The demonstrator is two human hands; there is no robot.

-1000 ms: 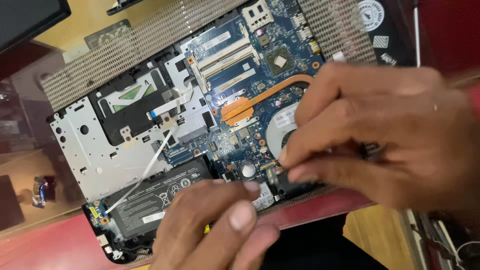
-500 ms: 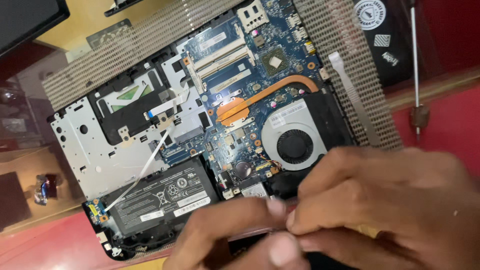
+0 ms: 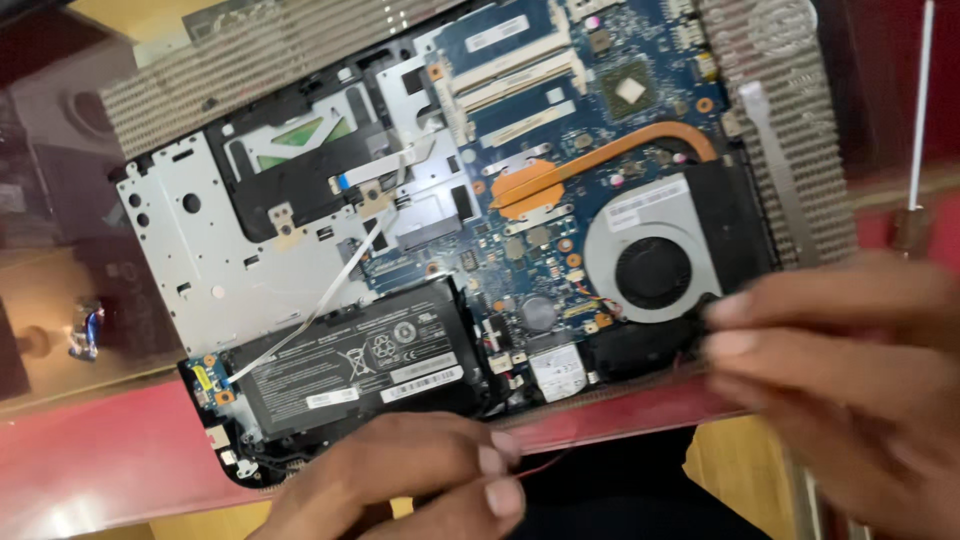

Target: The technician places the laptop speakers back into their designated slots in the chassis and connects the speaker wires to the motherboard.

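An opened laptop [image 3: 190, 250] lies with its bottom cover off. Inside it I see a blue motherboard [image 3: 560, 80], a copper heat pipe [image 3: 600, 160], a round fan [image 3: 652, 268] and a black battery [image 3: 360, 365]. My left hand [image 3: 400, 485] is curled at the laptop's near edge, below the battery. A thin red wire [image 3: 545, 463] runs out from between its fingertips. My right hand [image 3: 850, 380] is blurred at the right, its fingertips touching the black part at the fan's lower right corner. Whether it holds anything is unclear.
The laptop rests on a ribbed grey panel [image 3: 200, 90] above a red surface [image 3: 100, 460]. A screwdriver [image 3: 918, 110] lies at the far right. A flat metal strip [image 3: 775, 170] sits on the ribbed panel beside the fan. A small blue object [image 3: 85, 330] lies at the left.
My right hand has drawn back from over the fan to the lower right, uncovering the fan. My left hand stays at the near edge. The view has moved closer.
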